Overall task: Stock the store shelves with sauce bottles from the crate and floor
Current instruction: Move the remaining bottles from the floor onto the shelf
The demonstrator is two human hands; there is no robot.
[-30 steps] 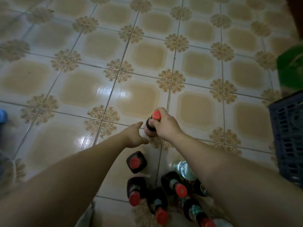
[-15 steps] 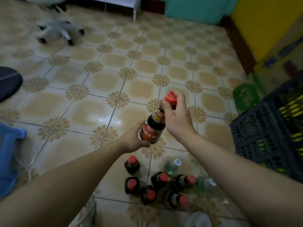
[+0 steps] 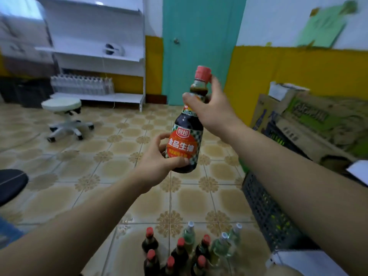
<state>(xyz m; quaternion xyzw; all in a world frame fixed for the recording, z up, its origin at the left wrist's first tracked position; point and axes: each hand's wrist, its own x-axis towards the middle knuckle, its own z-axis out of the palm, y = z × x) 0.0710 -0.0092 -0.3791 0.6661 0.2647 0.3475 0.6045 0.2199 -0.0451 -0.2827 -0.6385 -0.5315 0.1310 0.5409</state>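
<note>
One soy sauce bottle (image 3: 186, 140) hangs tilted at centre frame, the left grip (image 3: 157, 156) curled round its base and the right grip (image 3: 213, 108) closed round its neck. On the floor (image 3: 99, 176) at bottom centre stand six red-capped dark bottles (image 3: 180, 253) and three white-capped clear bottles (image 3: 218, 246).

1. You faced a shut teal door (image 3: 201, 36).
2. The wall (image 3: 298, 64) was white above and yellow below, with a green sheet (image 3: 322, 26) on the white part at your right.
3. The floor (image 3: 111, 172) was glossy beige tile with brown flower marks.
4. A white shelf (image 3: 95, 56) stood left of the door.
5. A white stool (image 3: 61, 104) on castors stood before it.
6. Cardboard boxes (image 3: 310, 120) were stacked at your right.
</note>
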